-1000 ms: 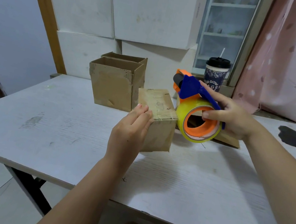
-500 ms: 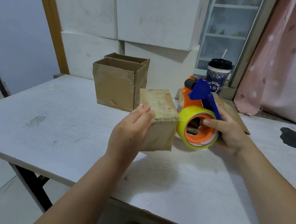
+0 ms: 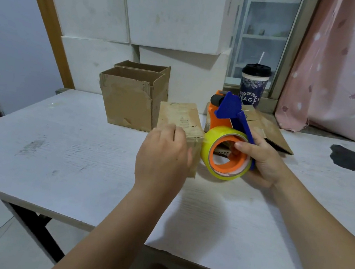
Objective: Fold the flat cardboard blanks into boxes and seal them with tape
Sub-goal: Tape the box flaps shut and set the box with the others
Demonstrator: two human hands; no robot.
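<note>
Cardboard box point(image 3: 180, 119) near the middle of the white table point(image 3: 58, 141), closed face up, glossy tape and a torn label across that top, long axis running near to far with a slight lean to the right at the near end. Held at its near top edge by the left hand point(image 3: 162, 152): forearm reaching in from the near side, back of the hand toward the camera, fingers close together and curled over the edge onto the top, slightly blurred. Just right of the box, gripped by the right hand point(image 3: 261, 161), a tape dispenser point(image 3: 225, 120): thumb point(image 3: 241, 146) pressed on the rim of the orange core, other fingers wrapped behind the blue handle and hidden. Stands tilted, blue and orange head pointing up and far, yellow tape roll point(image 3: 206, 154) at the low near end, right against the box's right side; actual contact impossible to judge. Farther left on the table, two open boxes point(image 3: 128, 105) one behind the other, mouths up, only bare inner walls showing, bottoms hidden. Behind the dispenser, flat cardboard blanks point(image 3: 271, 133) lying on the table. On the far sill, a lidded paper cup point(image 3: 253, 88) with a straw; contents unseen.
</note>
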